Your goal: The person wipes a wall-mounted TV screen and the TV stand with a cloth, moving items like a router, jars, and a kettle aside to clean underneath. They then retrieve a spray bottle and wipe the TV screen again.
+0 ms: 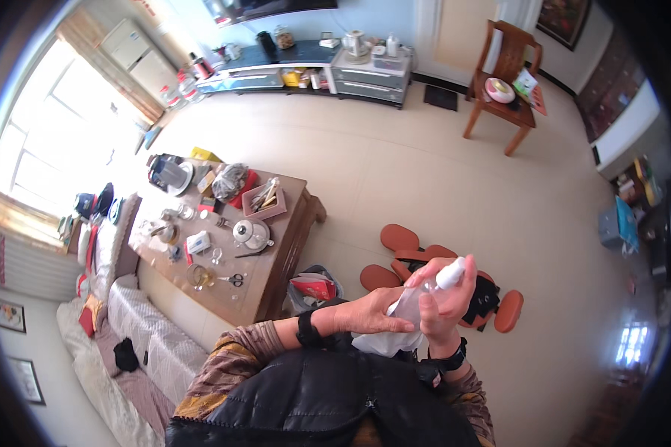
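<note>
A small clear spray bottle with a white cap (450, 272) is in my right hand (446, 310), its fingers around it and the cap pointing up and to the right. My left hand (376, 310) reaches in from the left, holding a white tissue or thin cloth (388, 342) against the bottle's side. The cloth hangs below both hands, in front of my black vest. Part of the bottle is hidden by fingers and cloth. Each wrist wears a black strap.
A wooden table (282, 274) at the left bears a teapot (251, 233), scissors (235, 279) and a pink basket (264, 200). Beside it stands a waste bin (338, 288). Beyond my hands, a device with orange-brown pads (400, 238) lies on the floor. A wooden chair (506, 67) stands farther back.
</note>
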Demonstrator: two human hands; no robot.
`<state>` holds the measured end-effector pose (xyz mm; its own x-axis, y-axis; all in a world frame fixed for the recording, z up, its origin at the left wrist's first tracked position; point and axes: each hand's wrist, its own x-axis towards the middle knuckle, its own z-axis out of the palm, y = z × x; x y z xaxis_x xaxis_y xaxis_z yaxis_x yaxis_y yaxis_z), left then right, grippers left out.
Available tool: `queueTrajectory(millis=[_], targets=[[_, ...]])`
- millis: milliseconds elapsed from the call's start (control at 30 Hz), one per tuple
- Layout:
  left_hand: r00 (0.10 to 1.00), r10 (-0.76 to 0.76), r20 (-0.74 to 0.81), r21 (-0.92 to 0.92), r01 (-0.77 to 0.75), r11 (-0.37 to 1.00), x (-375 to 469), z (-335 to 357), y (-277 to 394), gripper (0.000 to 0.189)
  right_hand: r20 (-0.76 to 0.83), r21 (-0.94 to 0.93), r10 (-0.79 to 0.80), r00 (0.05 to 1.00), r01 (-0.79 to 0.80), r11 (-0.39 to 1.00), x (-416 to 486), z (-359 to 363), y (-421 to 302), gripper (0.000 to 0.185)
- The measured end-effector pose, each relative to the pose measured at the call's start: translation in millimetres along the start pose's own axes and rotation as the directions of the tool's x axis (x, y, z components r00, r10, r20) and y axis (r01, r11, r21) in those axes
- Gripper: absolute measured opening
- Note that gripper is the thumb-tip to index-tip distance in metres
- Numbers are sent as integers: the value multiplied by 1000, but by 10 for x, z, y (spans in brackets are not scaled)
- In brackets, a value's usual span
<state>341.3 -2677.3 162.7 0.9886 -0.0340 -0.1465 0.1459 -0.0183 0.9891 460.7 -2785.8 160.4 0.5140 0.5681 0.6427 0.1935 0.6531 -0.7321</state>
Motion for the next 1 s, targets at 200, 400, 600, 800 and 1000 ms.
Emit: queueTrajectory(millis=[200, 400, 600, 800, 1000], targets=[[931, 82, -357, 259, 14, 966, 249, -364, 88, 41, 142, -469, 85, 986, -8, 883, 450, -203, 357, 82], [880, 265, -393, 394, -99, 914, 936, -791, 214, 40, 18, -566, 80, 997, -56, 822, 1069, -357, 595, 85], [910, 386, -148, 324, -325, 889, 1894, -1794, 127, 46, -175, -630, -37, 984, -83, 772, 1938, -576, 1309, 84], [883, 413, -225, 262, -354, 898, 2710, -3795, -112, 34, -324, -688, 18, 946, -249, 682, 3466, -476, 2359, 77], [706, -77, -704, -63, 46, 997, 2364, -5913, -929, 23, -144, -867, 59, 988, -155, 473, 4454, -127, 3277, 71]])
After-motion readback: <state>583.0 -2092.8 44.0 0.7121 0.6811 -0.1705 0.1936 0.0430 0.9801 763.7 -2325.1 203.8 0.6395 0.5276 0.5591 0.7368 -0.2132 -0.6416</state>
